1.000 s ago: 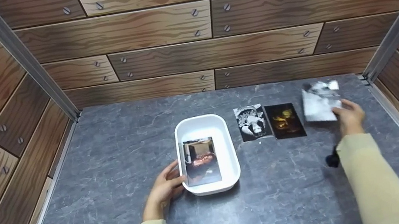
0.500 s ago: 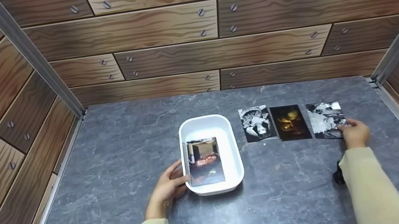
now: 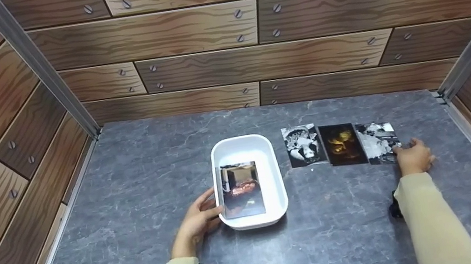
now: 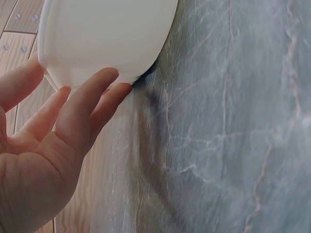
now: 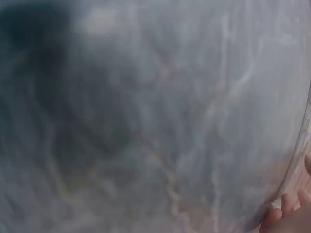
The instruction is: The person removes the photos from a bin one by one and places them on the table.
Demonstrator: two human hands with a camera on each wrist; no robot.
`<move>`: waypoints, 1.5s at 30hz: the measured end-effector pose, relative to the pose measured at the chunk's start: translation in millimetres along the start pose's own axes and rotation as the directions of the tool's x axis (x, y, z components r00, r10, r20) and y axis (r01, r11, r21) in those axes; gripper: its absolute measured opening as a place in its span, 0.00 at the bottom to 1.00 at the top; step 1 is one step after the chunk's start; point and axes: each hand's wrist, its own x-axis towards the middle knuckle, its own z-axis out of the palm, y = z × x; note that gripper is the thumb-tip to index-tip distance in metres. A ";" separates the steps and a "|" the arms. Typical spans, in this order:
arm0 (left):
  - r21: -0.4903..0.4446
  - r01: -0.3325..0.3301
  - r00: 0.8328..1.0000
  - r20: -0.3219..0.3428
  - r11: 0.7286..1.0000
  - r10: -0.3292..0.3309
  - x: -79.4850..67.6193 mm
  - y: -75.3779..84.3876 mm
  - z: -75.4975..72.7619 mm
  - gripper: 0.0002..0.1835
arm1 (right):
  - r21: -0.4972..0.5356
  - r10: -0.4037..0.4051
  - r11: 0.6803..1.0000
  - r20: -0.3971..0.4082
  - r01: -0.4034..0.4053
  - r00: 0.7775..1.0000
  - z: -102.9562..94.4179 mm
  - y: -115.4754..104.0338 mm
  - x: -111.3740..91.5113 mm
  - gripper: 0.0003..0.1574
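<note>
In the head view, my left hand [image 3: 198,223] holds the left side of a white plastic tub [image 3: 274,182], thumb at the rim and fingers against the outer wall. The left wrist view shows the fingertips [image 4: 109,75] touching the wall of the tub. A colour photo print [image 3: 242,192] lies inside the tub. My right hand [image 3: 414,158] touches the right edge of a black-and-white photo print [image 3: 379,142] lying on the table. Left of that are a dark print with a golden figure [image 3: 342,144] and another black-and-white print [image 3: 303,146], in a row.
A grey marbled tabletop [image 3: 144,179] lies under everything. Wood-patterned panels [image 3: 182,32] with metal corner posts [image 3: 39,68] enclose it at the back and both sides. The right wrist view shows mainly blurred tabletop.
My right hand has lowered the black-and-white print onto the table, then slid it left against the dark print. The left hand stays at the tub. The head view has shifted slightly.
</note>
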 end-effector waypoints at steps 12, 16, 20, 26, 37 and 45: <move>0.021 -0.002 1.000 0.006 1.000 0.002 -2.0 0.5 1.0 0.36 | 0.397 -0.002 0.917 0.104 -0.040 0.995 4.7 -65.9 -15.9 0.53; 0.030 0.006 1.000 -0.008 1.000 -0.006 -0.6 -0.3 1.5 0.36 | 0.562 -0.052 0.825 0.164 -0.050 0.985 19.9 -102.7 -44.1 0.56; 0.022 0.007 1.000 -0.003 1.000 -0.007 -0.1 -1.1 0.4 0.36 | 0.623 -0.164 0.782 0.213 -0.005 0.963 43.9 -125.7 -82.4 0.58; 0.008 -0.002 1.000 0.008 1.000 0.002 -2.4 -0.1 -0.8 0.36 | 0.661 -0.313 0.749 0.306 0.036 0.899 84.0 -145.0 -153.3 0.54; 0.012 0.002 1.000 0.011 1.000 -0.002 -0.3 1.6 4.4 0.35 | 0.612 -0.413 0.788 0.449 0.064 0.792 138.3 -138.2 -259.6 0.54; 0.015 -0.018 1.000 0.005 1.000 0.018 -2.6 -1.5 1.8 0.36 | 0.464 -0.350 0.885 0.593 0.048 0.725 159.5 -131.1 -285.2 0.54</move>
